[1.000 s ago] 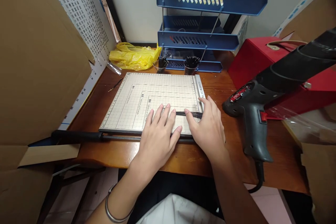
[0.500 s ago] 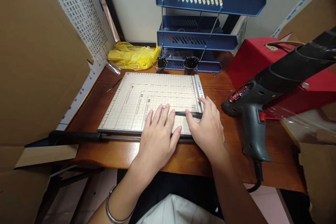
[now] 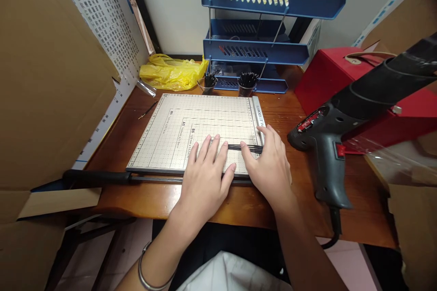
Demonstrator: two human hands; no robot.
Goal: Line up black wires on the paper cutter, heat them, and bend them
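A bundle of thin black wire-like strands [image 3: 235, 147] lies across the cream gridded board of a paper cutter [image 3: 160, 136]. My left hand [image 3: 206, 173] rests flat on the board with fingers spread, its index fingertip at the bundle's left end. My right hand [image 3: 269, 163] curls over the right end, thumb on the strands and fingers bent at the cutter's right-hand guide. Its palm hides that end of the bundle. The cutter's black handle [image 3: 99, 177] is down along the front edge, to the left of my hands.
A heat gun [image 3: 329, 159] lies at the right, before a red box [image 3: 321, 72]. Behind the cutter stand two small cups of black strands [image 3: 247, 82], a yellow plastic bag [image 3: 174, 72] and a blue tiered tray [image 3: 256, 50]. Cardboard [image 3: 44, 77] walls the left side.
The view has shifted very slightly. Both hands and the black strands keep the same places on the cutter.
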